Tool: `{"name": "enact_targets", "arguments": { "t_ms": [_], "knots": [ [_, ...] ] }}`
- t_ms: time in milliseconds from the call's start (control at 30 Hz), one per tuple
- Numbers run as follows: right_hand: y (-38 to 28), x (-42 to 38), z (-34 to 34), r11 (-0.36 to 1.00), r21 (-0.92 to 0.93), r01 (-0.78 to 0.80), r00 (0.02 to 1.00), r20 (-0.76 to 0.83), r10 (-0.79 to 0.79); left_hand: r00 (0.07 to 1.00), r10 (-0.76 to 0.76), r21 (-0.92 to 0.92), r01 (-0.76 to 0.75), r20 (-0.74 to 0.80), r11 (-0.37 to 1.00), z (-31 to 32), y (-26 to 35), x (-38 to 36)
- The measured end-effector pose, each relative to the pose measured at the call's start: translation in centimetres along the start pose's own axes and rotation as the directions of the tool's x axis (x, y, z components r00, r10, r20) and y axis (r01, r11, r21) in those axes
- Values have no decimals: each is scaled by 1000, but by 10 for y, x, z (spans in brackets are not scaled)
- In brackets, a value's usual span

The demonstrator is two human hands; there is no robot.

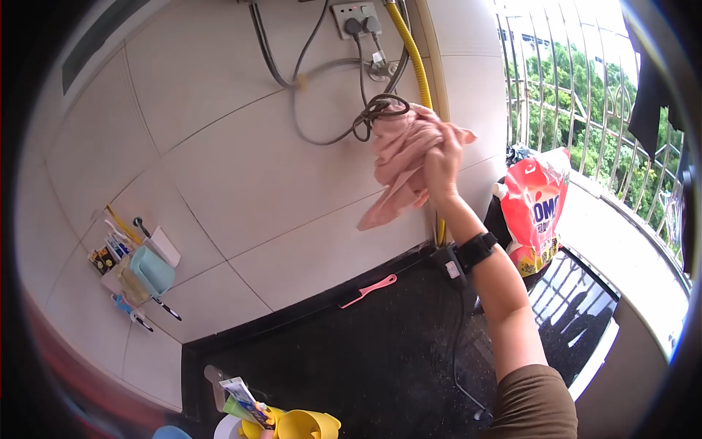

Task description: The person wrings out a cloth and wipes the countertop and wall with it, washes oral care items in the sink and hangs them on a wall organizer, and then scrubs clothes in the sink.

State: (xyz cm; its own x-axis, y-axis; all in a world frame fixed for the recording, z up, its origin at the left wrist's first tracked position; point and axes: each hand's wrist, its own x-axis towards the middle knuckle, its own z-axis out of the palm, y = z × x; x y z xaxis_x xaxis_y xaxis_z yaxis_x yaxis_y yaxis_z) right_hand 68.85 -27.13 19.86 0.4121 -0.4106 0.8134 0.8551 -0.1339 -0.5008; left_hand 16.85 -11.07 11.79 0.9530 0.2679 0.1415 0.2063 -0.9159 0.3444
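Observation:
My right hand (442, 164) is closed around a crumpled pink cloth (406, 150), high against the tiled wall. A loose corner of the cloth hangs down to the left. Coiled dark cables (380, 110) lie right at the cloth's upper edge. At the bottom edge, a small part of my left hand (267, 434), seemingly the thumb, shows at a yellow cup (307, 423). Its other fingers are out of frame. Toothpaste tubes (245, 399) stand up in a second yellow holder beside that cup.
A wall socket (356, 18) with two plugs and a yellow hose (413, 51) are above the cloth. On the black counter (351, 351) lie a pink comb (369, 290) and a black cord (458, 351). A red detergent pouch (537, 205) stands right; a toothbrush holder (152, 269) hangs left.

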Motion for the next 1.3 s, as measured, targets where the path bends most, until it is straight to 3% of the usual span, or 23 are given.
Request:
{"name": "enact_targets", "arguments": {
  "t_ms": [67,133,200,267,300,333,367,433,467,533,567,633,667,700,733,800,867,933,967,1000,1100,1200,1300],
  "knots": [
    [-43,32,-13,993,-16,120,972,-202,-121,1000,2,-19,-1,9,1000,-1,-3,-2],
    [-87,76,-5,930,-160,331,910,-206,-359,999,34,-27,-34,-26,999,4,-10,-1],
    [-96,107,28,884,-308,351,916,-82,-392,997,59,-35,-61,-50,998,6,-14,-2],
    [-111,110,58,752,-463,469,865,68,-498,1000,-21,-40,21,2,999,9,-14,-1],
    [-94,101,74,601,-432,673,739,348,-577,1000,-24,-43,24,-4,999,11,-13,0],
    [-74,91,88,440,-335,833,549,593,-588,1000,-25,-60,25,3,998,11,-12,1],
    [-73,86,90,446,-335,830,554,593,-585,1000,-26,-78,27,15,997,10,-11,2],
    [-69,74,90,154,-552,820,505,567,-651,1000,-16,-60,18,26,998,7,-7,3],
    [-67,69,88,157,-550,820,508,572,-644,1000,-1,-47,3,27,999,5,-5,2],
    [-67,63,83,-204,-167,965,113,961,-252,999,4,-24,-3,38,1000,3,-3,-1],
    [-53,58,80,-255,-145,956,-59,756,-652,999,9,-3,-9,33,1000,2,-2,-1],
    [-58,29,60,-309,51,950,-195,868,-456,999,44,21,-44,-3,999,0,5,-3],
    [-50,7,59,-155,158,975,-198,936,-291,997,80,53,-78,-24,996,-1,6,-4],
    [-26,-16,60,125,121,985,-42,864,-501,996,84,54,-82,-33,995,2,6,-4],
    [-2,-39,60,380,208,901,116,729,-675,997,75,8,-75,-11,997,6,3,-6],
    [-34,-35,53,35,14,999,2,900,-436,998,54,-28,-55,-10,998,6,0,-7],
    [-69,-4,59,248,16,969,174,671,-721,999,35,-29,-35,9,999,1,1,-9],
    [-86,16,99,576,-20,817,451,643,-618,1000,8,-40,-8,6,999,-1,-5,-9],
    [-115,24,105,792,-47,609,609,668,-428,1000,-7,-56,7,0,998,-1,-8,-8],
    [-127,26,124,690,-99,717,681,312,-663,1000,-9,-56,9,0,998,0,-10,-7],
    [-79,-3,195,951,-145,273,950,195,-243,998,-33,-42,31,-44,999,4,-18,-9],
    [-50,-36,185,874,-141,464,872,247,-423,997,-59,-36,58,-42,998,10,-27,-16],
    [-28,-72,161,894,-7,449,862,267,-431,996,-60,-68,55,-68,996,15,-35,-21]
  ]
}}
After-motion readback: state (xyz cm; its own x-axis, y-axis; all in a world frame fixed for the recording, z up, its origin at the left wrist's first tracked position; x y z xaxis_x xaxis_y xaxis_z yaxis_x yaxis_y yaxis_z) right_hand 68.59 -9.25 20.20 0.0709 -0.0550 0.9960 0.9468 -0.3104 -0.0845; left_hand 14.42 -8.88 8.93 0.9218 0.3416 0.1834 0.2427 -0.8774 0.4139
